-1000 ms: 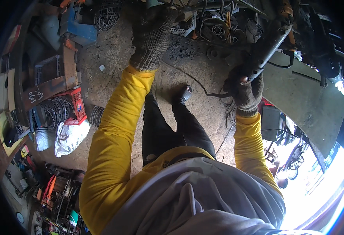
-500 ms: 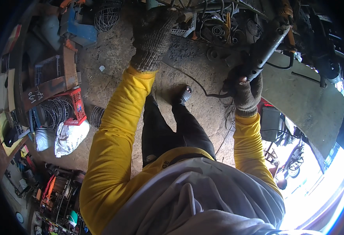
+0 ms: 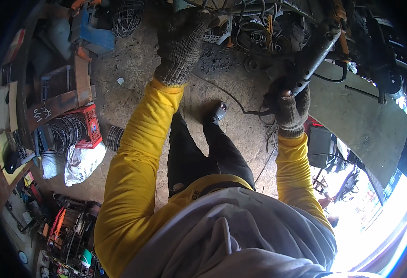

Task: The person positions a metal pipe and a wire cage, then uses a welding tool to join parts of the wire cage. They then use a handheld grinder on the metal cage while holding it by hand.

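My right hand (image 3: 292,109), in a grey-brown knitted glove with a bare thumb tip showing, is wrapped round the near end of a grey metal cylindrical tool (image 3: 318,55) with round holes along its side. The tool slants up to the right. A dark power cord (image 3: 233,99) runs along the floor to the right hand; where it joins is hidden. My left hand (image 3: 181,44), gloved alike, reaches to the far edge with its fingers curled at dark metalwork. What those fingers grip is too dark to make out.
Cables, rings and metal parts (image 3: 256,34) crowd the far side. A large metal sheet (image 3: 361,109) lies at right. To the left stand a blue metal machine part (image 3: 92,34), a red crate (image 3: 92,125), wire coils (image 3: 66,132) and a white sack (image 3: 83,163). Bright light fills the lower right.
The far end of the grey tool has shifted very slightly to the left. Both hands stay practically where they were.
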Tool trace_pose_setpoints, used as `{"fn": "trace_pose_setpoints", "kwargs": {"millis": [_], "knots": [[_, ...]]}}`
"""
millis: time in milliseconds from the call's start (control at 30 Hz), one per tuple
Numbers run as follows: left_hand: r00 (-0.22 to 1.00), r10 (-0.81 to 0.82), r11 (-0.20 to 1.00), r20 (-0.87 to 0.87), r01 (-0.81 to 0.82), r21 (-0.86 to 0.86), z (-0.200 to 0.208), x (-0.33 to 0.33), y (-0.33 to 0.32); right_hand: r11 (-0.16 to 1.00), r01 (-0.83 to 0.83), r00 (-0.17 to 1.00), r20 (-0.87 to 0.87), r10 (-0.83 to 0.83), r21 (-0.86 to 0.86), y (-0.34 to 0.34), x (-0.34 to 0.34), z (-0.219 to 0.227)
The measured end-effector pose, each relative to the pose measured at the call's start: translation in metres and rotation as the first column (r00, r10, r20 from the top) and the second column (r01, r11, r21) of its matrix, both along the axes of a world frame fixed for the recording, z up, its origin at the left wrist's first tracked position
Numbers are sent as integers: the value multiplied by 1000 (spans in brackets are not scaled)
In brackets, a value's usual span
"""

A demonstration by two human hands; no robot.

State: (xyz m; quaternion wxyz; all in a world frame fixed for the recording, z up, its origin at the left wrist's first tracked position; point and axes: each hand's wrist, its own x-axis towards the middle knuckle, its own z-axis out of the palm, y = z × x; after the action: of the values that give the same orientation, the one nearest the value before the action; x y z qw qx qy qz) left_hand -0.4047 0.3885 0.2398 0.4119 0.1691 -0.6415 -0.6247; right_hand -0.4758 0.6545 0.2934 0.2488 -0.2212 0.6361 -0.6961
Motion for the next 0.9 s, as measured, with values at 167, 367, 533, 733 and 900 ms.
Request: {"fn": "trace_pose_setpoints", "kwargs": {"millis": [167,367,533,733,900], "knots": [[992,90,940,94,-53,-337,-12,1,-4,1000,9,1000,-11,-9,-1,1,0,-3],[970,185,791,157,-52,-610,-33,1,-14,1000,2,1000,-13,-2,7,-1,0,-1],[946,305,663,109,-129,-737,-29,-1,-9,1000,12,1000,-21,-12,21,-2,0,1],[980,181,918,79,-140,-372,-14,1,-4,1000,24,999,25,-24,8,-1,1,3],[965,162,914,204,-69,-401,-16,3,-3,1000,22,1000,20,-22,2,-2,1,3]]}}
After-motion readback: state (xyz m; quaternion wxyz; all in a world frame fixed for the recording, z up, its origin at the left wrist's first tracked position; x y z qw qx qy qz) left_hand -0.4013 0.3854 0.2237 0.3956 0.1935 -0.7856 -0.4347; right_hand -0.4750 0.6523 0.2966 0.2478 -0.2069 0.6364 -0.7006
